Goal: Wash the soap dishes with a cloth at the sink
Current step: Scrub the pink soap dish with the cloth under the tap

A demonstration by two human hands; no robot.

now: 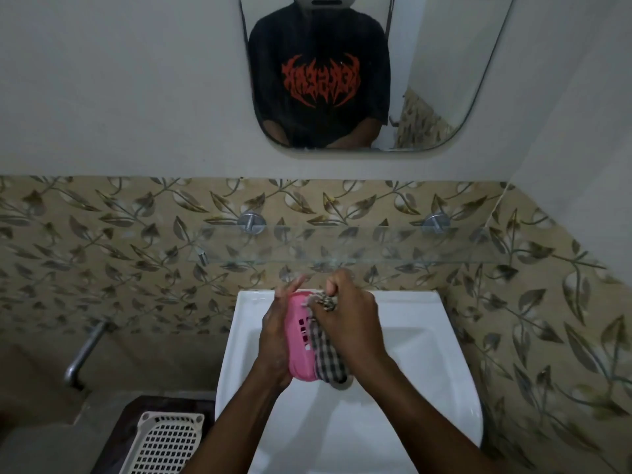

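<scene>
Over the white sink I hold a pink soap dish on edge, its slotted face turned to the right. My left hand cups it from the left, fingers stretched up along its back. My right hand is closed on a checked black-and-white cloth, which is pressed against the dish's slotted face and hangs down below it. The tap is hidden behind my hands.
A cream perforated plastic tray lies on a dark surface at the lower left. A metal pipe tap juts from the left wall. A glass shelf runs above the sink, under a mirror.
</scene>
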